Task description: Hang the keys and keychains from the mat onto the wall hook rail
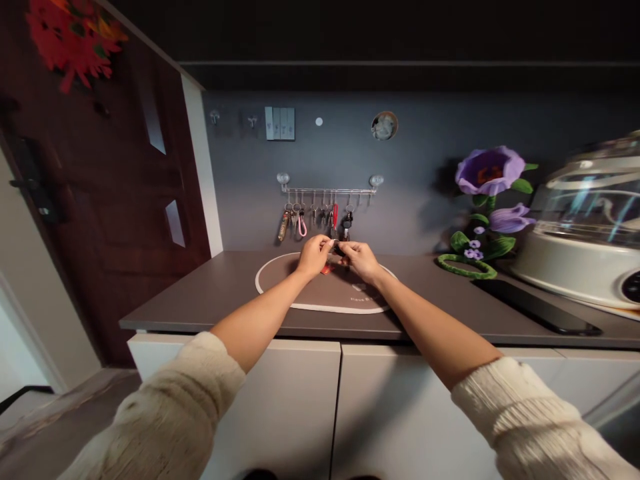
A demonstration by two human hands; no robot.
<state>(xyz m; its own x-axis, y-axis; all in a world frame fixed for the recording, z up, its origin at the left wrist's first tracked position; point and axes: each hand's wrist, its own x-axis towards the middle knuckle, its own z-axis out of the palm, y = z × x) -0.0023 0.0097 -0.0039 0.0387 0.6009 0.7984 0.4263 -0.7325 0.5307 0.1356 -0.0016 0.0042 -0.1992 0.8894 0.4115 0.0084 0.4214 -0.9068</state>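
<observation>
Above the brown mat [280,277] with its white border, my two hands meet at a small bunch of keys [337,249]. My left hand [316,255] is closed in a pinch on its left side, fingertips near the ring. From the right, my right hand [361,259] pinches the dark part of the same bunch. A small red piece [326,269] shows just below the fingers; whether it hangs from the keys or lies on the mat I cannot tell. Behind the hands, a clear hook rail [330,191] on the wall carries several keys and tags.
At the left stands a dark red door [115,200]. Purple knitted flowers [493,173], a black phone [535,307] and a white appliance with a clear top [585,260] occupy the right of the counter [200,293]. A dark cabinet [380,33] overhangs the counter.
</observation>
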